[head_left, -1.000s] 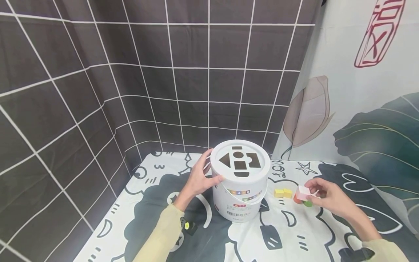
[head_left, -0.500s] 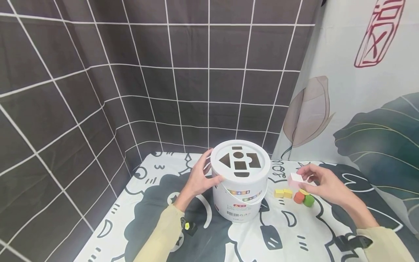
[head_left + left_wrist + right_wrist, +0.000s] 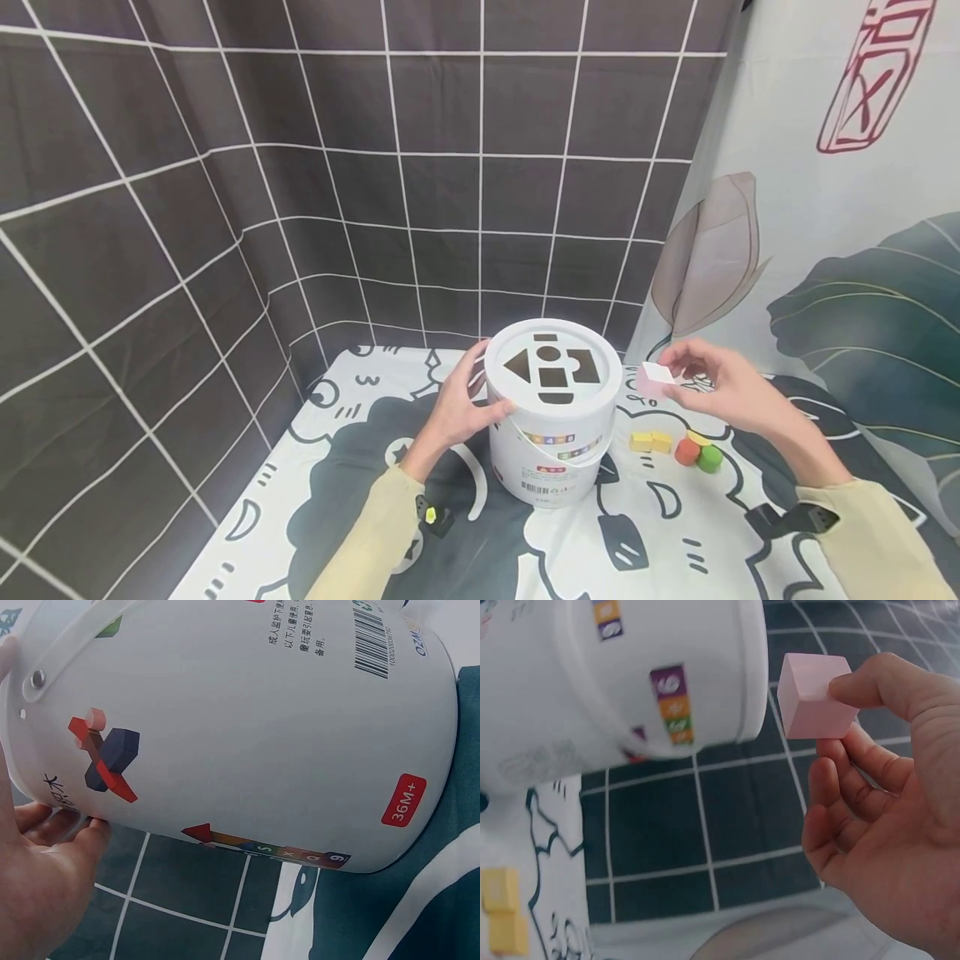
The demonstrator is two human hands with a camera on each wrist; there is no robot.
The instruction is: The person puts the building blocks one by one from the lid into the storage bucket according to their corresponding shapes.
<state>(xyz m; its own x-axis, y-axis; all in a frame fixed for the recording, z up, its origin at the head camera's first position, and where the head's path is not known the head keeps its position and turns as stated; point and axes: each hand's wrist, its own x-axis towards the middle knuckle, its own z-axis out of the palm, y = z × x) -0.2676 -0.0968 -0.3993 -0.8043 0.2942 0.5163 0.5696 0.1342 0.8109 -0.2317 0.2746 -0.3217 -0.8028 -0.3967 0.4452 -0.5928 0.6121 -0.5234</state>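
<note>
A white bucket (image 3: 552, 433) with shape cut-outs in its lid (image 3: 552, 369) stands on the patterned cloth. My left hand (image 3: 459, 408) grips its left side near the rim; the left wrist view shows the palm (image 3: 37, 885) against the bucket wall (image 3: 225, 712). My right hand (image 3: 708, 387) pinches a pink cube (image 3: 654, 381) in the air just right of the lid. In the right wrist view the pink cube (image 3: 814, 696) sits between thumb and fingers (image 3: 870, 682), close to the bucket (image 3: 630, 675).
Two yellow blocks (image 3: 649, 441), a red ball (image 3: 686, 451), a green ball (image 3: 709, 457) and a yellow piece (image 3: 697, 437) lie on the cloth (image 3: 375, 517) right of the bucket. A dark tiled backdrop (image 3: 375, 167) rises behind and to the left; a leaf-print curtain (image 3: 825, 208) hangs on the right.
My right hand has lifted the pink cube from beside the loose blocks up and left, to beside the bucket lid. The left hand has stayed on the bucket.
</note>
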